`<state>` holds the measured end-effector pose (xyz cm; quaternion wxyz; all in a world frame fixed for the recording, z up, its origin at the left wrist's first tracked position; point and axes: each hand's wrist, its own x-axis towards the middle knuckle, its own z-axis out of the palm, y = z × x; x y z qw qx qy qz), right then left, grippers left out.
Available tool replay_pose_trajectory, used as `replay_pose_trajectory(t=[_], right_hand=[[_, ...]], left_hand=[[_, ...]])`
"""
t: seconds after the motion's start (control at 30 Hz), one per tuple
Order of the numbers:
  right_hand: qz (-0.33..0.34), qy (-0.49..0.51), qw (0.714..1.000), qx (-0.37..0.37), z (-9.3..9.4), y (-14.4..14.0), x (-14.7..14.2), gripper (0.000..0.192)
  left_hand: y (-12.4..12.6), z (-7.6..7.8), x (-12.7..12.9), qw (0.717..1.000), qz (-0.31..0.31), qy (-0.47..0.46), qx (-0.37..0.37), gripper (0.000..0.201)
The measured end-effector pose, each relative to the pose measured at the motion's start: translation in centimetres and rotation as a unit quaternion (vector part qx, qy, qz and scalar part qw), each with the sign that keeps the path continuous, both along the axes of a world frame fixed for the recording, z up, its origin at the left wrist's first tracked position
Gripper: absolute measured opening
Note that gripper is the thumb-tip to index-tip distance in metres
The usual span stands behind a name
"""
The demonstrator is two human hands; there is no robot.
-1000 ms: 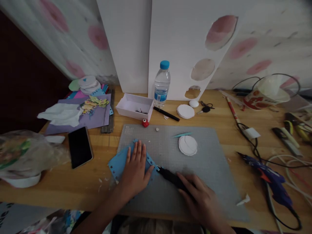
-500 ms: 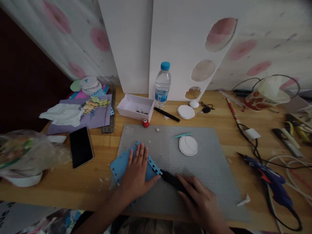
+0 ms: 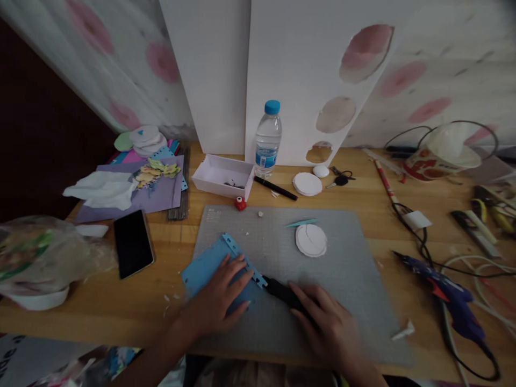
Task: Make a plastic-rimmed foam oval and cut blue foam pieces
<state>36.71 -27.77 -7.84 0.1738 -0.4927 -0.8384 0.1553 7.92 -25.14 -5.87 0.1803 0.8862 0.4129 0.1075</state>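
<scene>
A blue sheet (image 3: 201, 269) lies slanted on the grey cutting mat (image 3: 342, 301), with a strip of small punched holes (image 3: 237, 252) along its right edge. My left hand (image 3: 217, 295) rests on the sheet, fingers spread, the fingertips close to that strip. My right hand (image 3: 326, 322) is wrapped round a black-handled tool (image 3: 282, 293). The tool's front end meets the lower end of the strip; its tip is hidden there. Further back on the mat are a white scalloped disc (image 3: 311, 240) and a thin turquoise stick (image 3: 302, 222).
Behind the mat stand a white box (image 3: 223, 177), a water bottle (image 3: 268, 140) and a black pen (image 3: 276, 188). A phone (image 3: 134, 243) lies to the left. On the right are a blue glue gun (image 3: 443, 290) and cables (image 3: 419, 231).
My left hand has slid down and back on the blue sheet, baring more of the holed strip; its fingers are more bent. My right hand and the tool have barely moved.
</scene>
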Motion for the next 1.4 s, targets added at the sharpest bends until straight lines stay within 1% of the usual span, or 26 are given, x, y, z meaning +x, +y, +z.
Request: replay_pose_trajectory(t=[0.17, 0.33, 0.5, 0.67, 0.8, 1.07, 1.23, 1.4], right_hand=[[0.003, -0.009, 1.0, -0.004, -0.1, 0.7, -0.1, 0.04], [-0.002, -0.013, 1.0, -0.005, 0.4, 1.4, -0.9, 0.039], [-0.012, -0.011, 1.0, -0.002, 0.7, 2.1, -1.8, 0.038], [0.0, -0.01, 1.0, -0.008, 0.6, 3.0, -2.1, 0.039], [0.008, -0.012, 1.0, -0.003, 0.6, 3.7, -2.2, 0.038], [0.016, -0.007, 1.0, 0.015, 0.6, 5.0, -2.9, 0.036], [0.022, -0.013, 1.0, 0.012, 0.5, 6.4, -4.2, 0.036], [0.02, -0.026, 0.999, 0.005, 0.7, 8.2, -6.3, 0.036]], left_hand=[[0.1, 0.0, -0.1, 1.0, -0.012, -0.018, -0.02, 0.05], [0.1, 0.0, -0.2, 0.999, -0.006, -0.034, -0.034, 0.058], [0.1, 0.0, -0.2, 0.999, -0.008, -0.034, -0.03, 0.061], [0.1, -0.3, -0.1, 0.999, -0.022, -0.028, -0.022, 0.067], [0.0, -0.2, 0.0, 0.999, -0.025, -0.013, -0.023, 0.066], [-0.2, -0.2, 0.2, 0.999, -0.027, -0.01, -0.018, 0.067], [-0.1, 0.0, 0.4, 0.999, -0.037, 0.008, -0.03, 0.068], [-0.1, 0.2, 0.5, 0.999, -0.029, 0.005, -0.034, 0.064]])
